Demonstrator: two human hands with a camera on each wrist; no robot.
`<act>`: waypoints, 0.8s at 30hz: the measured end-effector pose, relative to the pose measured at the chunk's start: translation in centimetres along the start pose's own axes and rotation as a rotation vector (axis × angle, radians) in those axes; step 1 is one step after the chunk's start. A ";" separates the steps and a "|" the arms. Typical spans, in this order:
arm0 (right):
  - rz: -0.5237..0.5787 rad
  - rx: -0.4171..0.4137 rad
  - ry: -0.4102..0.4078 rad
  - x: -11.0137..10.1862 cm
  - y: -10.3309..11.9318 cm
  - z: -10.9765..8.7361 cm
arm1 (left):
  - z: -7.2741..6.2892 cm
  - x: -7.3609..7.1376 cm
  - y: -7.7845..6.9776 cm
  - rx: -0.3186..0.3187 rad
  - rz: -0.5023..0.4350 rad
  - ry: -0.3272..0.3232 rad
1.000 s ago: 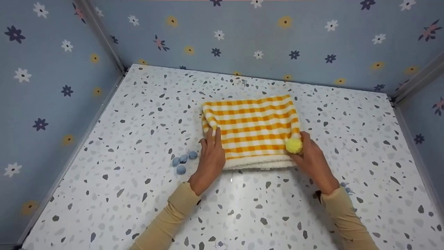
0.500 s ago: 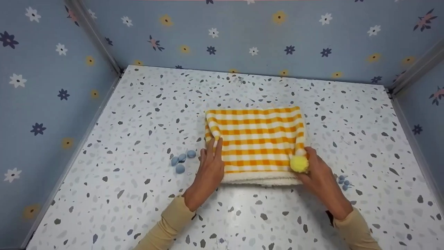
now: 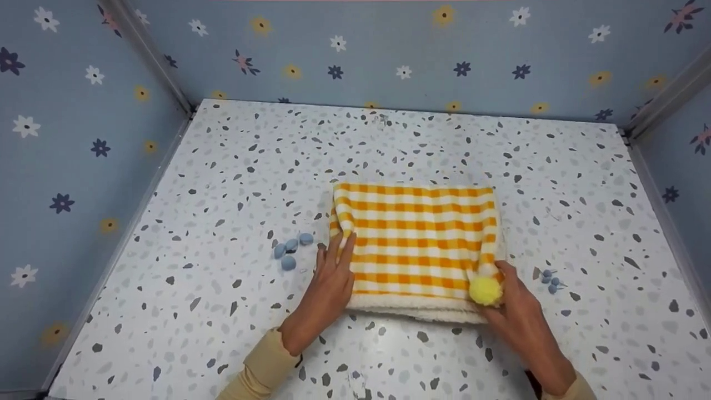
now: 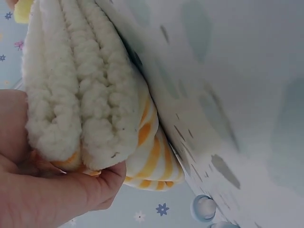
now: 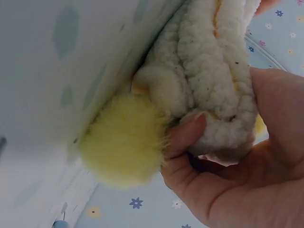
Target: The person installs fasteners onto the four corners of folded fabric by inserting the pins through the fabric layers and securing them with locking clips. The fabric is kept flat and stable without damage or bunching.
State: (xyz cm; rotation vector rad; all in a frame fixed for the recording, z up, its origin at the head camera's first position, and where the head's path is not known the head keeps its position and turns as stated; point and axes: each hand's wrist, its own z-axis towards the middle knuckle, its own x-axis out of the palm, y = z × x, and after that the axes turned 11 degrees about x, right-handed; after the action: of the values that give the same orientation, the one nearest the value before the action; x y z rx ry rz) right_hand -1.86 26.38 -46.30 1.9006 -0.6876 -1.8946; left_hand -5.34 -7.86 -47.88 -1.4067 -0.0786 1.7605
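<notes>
On tabletop (image 3: 222, 189), fleece-edged orange-checked cloth (image 3: 416, 239), pinched by left grip (image 3: 329, 280), right grip (image 3: 519, 311)

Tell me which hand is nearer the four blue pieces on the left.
Left. The left hand holds the checked cloth close beside the blue pieces; the right hand holds the cloth's opposite side, farther from them.

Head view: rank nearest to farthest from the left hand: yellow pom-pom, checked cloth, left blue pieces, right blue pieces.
From the left hand:
1. Checked cloth: in its grip.
2. Left blue pieces: just left of the hand, apart from it.
3. Yellow pom-pom: cloth's near right corner, at the right hand.
4. Right blue pieces: on the table, right of the right hand.
</notes>
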 end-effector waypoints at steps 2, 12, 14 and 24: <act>-0.004 0.025 0.008 -0.1 0.1 -0.6 | -0.3 -0.1 -0.1 -0.006 -0.006 0.005; 0.003 0.003 -0.044 0.1 -0.3 -2.2 | -1.1 0.4 0.0 0.031 0.105 -0.049; 0.003 -0.021 -0.068 0.1 -0.5 -2.4 | -1.1 0.5 0.0 0.043 0.151 -0.057; 0.004 0.037 0.013 -0.2 -0.5 -2.3 | -1.4 0.6 0.0 -0.013 0.275 -0.099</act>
State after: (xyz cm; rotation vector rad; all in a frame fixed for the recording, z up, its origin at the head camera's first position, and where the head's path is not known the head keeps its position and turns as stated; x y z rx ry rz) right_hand 0.45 26.74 -46.32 1.9311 -0.7267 -1.8780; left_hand -4.22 -8.09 -48.84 -1.3905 0.0537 2.0587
